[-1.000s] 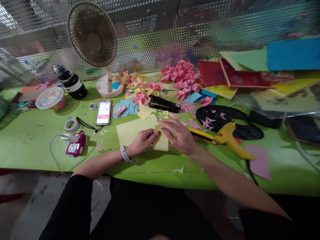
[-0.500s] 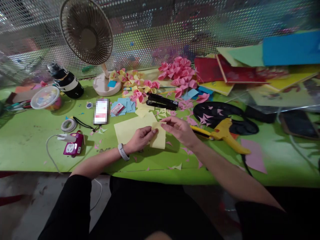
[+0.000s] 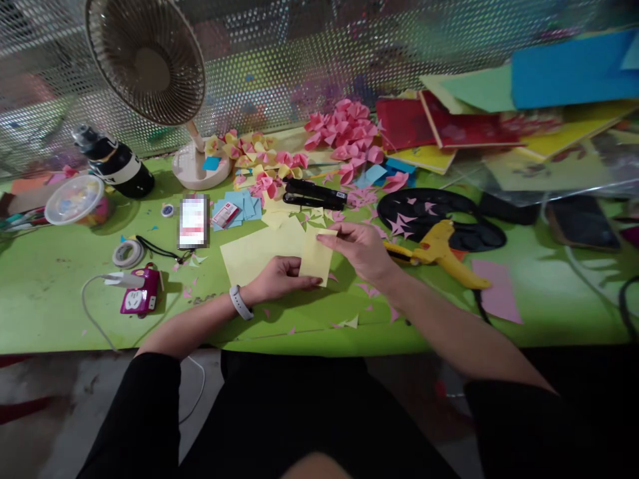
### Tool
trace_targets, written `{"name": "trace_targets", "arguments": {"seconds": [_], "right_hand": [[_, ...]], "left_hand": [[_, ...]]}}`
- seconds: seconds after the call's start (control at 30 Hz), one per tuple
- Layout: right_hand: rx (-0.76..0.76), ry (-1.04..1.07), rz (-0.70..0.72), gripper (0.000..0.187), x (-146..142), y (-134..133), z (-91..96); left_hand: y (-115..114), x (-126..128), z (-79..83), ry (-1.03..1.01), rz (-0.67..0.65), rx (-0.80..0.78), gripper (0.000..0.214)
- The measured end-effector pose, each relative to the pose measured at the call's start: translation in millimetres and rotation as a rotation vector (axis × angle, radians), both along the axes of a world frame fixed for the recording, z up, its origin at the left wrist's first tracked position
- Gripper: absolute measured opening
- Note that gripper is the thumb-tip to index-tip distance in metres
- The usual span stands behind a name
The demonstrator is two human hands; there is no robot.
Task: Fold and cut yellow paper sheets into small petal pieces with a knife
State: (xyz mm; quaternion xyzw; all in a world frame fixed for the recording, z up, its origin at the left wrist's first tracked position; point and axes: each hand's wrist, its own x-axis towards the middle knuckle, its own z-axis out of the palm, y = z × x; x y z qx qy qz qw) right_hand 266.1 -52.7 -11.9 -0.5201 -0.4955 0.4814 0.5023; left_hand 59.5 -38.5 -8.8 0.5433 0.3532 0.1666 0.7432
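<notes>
Between my two hands is a small folded piece of pale yellow paper, held just above the green table. My left hand pinches its lower edge with the thumb. At its upper right corner my right hand grips it between thumb and fingers. A larger pale yellow sheet lies flat behind my left hand. Beyond the hands rests a black stapler. Pink and yellow paper scraps are scattered around.
Pink folded paper flowers are heaped at the back, left of stacked coloured sheets. A yellow glue gun lies on the right. On the left are a fan, a black bottle, a phone and a purple power adapter.
My left thumb has slid down the yellow paper to its lower edge, and the paper shows more of its face. My right hand keeps the upper corner. The view has shifted slightly.
</notes>
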Motion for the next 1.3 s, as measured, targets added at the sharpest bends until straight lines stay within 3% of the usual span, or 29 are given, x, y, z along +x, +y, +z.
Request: {"name": "trace_targets", "arguments": {"seconds": [0.23,0.33,0.5,0.6,0.77,0.97,1.3], "right_hand": [[0.09,-0.055,-0.014,0.025,0.4,-4.8,8.4],[0.1,-0.034,-0.019,0.033,-0.5,-5.2,13.1],[-0.037,-0.117,0.213,0.05,-3.3,-2.5,10.8],[0.03,-0.203,0.251,0.049,-4.9,-2.6,8.4],[0.131,-0.217,0.166,0.053,-1.6,-0.5,8.9],[-0.086,-0.159,0.327,0.046,0.6,-0.6,7.7],[-0.206,-0.259,0.482,0.034,8.5,1.8,6.1]], "left_hand": [[1.6,0.3,4.0,0.0,-0.075,-0.018,0.046],[2.7,0.0,4.7,-0.007,-0.008,0.059,0.045],[6.4,-0.5,1.6,-0.029,0.103,0.112,0.045],[8.7,-1.7,1.6,-0.038,0.108,0.056,0.046],[10.7,-5.7,7.6,-0.014,0.003,-0.062,0.049],[16.3,-10.2,6.6,-0.035,0.048,0.004,0.047],[19.6,-10.1,2.9,-0.004,0.099,0.055,0.054]]}}
